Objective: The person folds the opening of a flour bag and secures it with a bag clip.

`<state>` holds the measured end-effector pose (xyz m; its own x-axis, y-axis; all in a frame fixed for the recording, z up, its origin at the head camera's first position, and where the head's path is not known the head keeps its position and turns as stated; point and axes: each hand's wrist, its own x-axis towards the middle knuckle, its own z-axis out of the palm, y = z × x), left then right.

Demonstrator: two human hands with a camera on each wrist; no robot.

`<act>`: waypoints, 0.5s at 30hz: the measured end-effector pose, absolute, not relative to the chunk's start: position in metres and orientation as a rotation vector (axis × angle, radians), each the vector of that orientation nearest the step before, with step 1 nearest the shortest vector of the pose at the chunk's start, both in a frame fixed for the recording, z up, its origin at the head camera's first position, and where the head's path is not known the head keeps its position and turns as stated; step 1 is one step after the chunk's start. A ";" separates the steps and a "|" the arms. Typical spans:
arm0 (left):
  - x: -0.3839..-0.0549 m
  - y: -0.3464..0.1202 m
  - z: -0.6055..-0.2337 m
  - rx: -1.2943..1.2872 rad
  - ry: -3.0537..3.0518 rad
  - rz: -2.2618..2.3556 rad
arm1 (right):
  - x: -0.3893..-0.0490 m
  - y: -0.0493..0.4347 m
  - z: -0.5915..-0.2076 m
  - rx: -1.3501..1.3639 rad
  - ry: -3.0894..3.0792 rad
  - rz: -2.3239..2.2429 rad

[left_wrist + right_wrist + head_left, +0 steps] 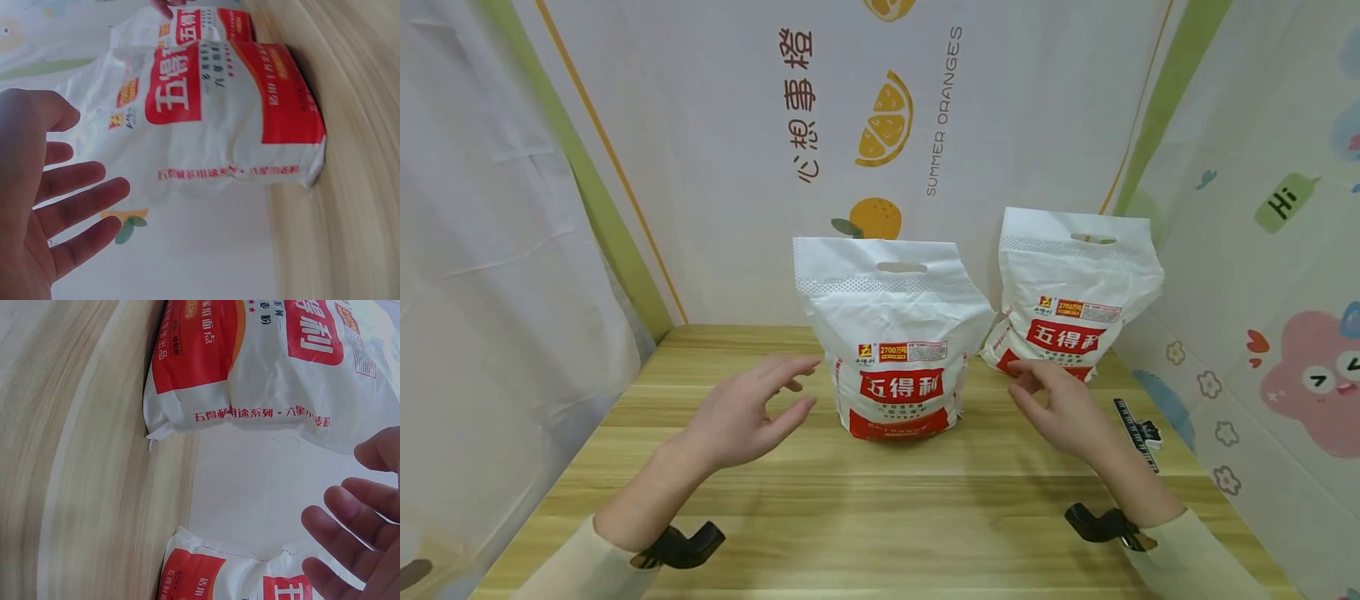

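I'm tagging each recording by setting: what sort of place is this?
Probably a small curtained-off work corner, perhaps a booth: a wood-grain tabletop is backed by a white orange-print hanging, with a cartoon-print hanging along the picture's right side.

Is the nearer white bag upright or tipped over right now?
Upright: the nearer white bag stands on its base on the wooden table, with its handle band uppermost.

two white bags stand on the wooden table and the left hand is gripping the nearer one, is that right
Not quite: the left hand grips nothing. The head view shows it open, beside the nearer bag and apart from it. Two white bags do stand on the wooden table.
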<state>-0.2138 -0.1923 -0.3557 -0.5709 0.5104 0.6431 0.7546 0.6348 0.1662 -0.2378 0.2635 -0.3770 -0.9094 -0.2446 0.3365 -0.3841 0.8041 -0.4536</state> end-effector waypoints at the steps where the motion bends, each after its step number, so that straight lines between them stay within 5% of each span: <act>1: -0.213 -0.191 -0.354 -0.995 -2.298 -0.592 | -0.238 0.263 -0.377 0.476 -2.728 0.775; 15: -0.220 -0.162 -0.315 -1.132 -2.215 -0.641 | -0.246 0.256 -0.378 0.382 -2.673 1.074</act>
